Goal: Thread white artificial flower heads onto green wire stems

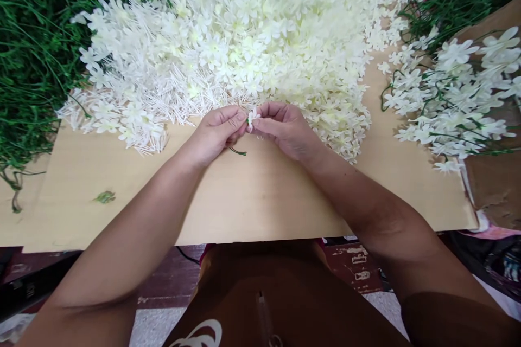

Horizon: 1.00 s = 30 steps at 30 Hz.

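Our left hand (217, 133) and right hand (285, 129) pinch fingers together on one small white plastic flower (253, 116) with a thin green wire stem (237, 151), above the pale wooden bench (260, 195).

Board (260, 200): across the middle of the frame, its near edge toward the bottom.
Blossom heap (252, 38): on the board, upper centre, reaching the top edge.
Stems (32, 54): upper left, left of the heap, spilling onto the board's left end.
Sprays (456, 92): right side, right of the heap, partly on the board.
Scrap (105, 196): on the board, lower left, well apart from the heap.
Left hand (217, 133): centre, just before the heap.
Right hand (285, 127): just right of the left hand, fingertips meeting.
Blossom (253, 116): between both hands' fingertips.
Lap: below the board, bottom centre.
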Each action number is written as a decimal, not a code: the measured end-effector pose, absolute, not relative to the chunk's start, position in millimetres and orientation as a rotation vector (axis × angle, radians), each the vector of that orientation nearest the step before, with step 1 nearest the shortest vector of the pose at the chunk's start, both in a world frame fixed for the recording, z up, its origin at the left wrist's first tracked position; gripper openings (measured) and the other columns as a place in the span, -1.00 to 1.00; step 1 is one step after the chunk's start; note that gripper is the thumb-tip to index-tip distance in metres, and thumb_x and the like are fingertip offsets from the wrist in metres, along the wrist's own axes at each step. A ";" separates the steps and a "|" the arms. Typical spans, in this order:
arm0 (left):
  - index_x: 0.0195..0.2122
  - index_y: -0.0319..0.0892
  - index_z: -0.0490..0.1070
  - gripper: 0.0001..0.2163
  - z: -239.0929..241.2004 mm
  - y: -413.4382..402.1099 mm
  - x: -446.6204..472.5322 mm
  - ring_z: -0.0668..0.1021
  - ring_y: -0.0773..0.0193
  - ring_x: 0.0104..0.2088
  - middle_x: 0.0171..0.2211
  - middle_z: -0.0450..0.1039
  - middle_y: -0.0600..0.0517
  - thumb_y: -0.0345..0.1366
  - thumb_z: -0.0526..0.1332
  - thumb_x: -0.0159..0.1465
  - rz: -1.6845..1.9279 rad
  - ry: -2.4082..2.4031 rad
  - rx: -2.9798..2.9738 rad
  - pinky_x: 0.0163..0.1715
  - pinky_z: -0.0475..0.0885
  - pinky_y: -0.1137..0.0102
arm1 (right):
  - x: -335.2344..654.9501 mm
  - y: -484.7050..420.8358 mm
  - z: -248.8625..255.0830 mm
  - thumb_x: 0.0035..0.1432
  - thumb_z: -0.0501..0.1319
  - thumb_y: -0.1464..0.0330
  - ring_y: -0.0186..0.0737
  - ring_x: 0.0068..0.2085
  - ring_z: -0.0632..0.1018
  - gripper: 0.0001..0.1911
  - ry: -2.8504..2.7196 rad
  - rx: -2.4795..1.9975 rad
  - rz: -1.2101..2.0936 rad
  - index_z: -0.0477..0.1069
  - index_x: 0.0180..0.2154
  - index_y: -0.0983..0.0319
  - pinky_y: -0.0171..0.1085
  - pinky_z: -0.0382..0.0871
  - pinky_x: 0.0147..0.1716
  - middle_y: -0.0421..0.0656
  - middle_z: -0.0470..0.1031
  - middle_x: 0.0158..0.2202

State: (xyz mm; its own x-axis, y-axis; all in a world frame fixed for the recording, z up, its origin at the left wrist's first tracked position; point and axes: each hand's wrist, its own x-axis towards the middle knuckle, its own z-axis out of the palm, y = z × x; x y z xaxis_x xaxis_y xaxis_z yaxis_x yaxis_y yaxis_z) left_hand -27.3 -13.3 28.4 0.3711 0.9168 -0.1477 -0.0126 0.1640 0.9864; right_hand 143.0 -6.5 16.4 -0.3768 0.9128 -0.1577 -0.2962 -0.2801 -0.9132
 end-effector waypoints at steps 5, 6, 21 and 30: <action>-0.56 -0.17 0.25 -0.57 26.7 -12.7 -28.8 0.08 0.49 -0.66 -0.68 0.05 0.18 0.05 0.34 0.16 0.807 0.953 1.276 -0.67 -0.08 0.49 | 141.5 -4.4 16.7 -0.26 0.53 0.37 -0.46 -0.47 0.47 -0.69 -1.072 -0.963 1.769 0.42 -0.54 0.26 -0.41 0.37 -0.42 -0.30 0.49 -0.56; -0.57 -0.17 0.24 -0.56 26.2 -12.6 -29.3 0.08 0.49 -0.66 -0.68 0.04 0.18 0.06 0.35 0.15 0.806 0.944 1.288 -0.67 -0.08 0.48 | 141.3 -4.3 16.7 -0.27 0.53 0.37 -0.46 -0.48 0.47 -0.68 -1.068 -0.964 1.770 0.41 -0.55 0.26 -0.41 0.37 -0.43 -0.30 0.49 -0.57; -0.59 -0.16 0.26 -0.51 26.3 -11.2 -30.2 0.07 0.46 -0.66 -0.68 0.06 0.16 0.15 0.34 0.12 0.782 0.902 1.352 -0.66 -0.07 0.43 | 146.1 -1.0 13.1 -0.31 0.56 0.34 -0.43 -0.49 0.49 -0.66 -1.102 -0.931 1.844 0.42 -0.56 0.25 -0.40 0.40 -0.43 -0.29 0.52 -0.57; -0.58 -0.15 0.26 -0.53 22.0 -11.4 -29.5 0.10 0.43 -0.65 -0.66 0.10 0.15 0.14 0.30 0.16 0.817 0.901 1.435 -0.63 -0.01 0.41 | 144.8 0.6 12.8 -0.32 0.55 0.37 -0.43 -0.50 0.51 -0.67 -1.125 -0.946 1.835 0.41 -0.58 0.26 -0.40 0.41 -0.44 -0.30 0.50 -0.60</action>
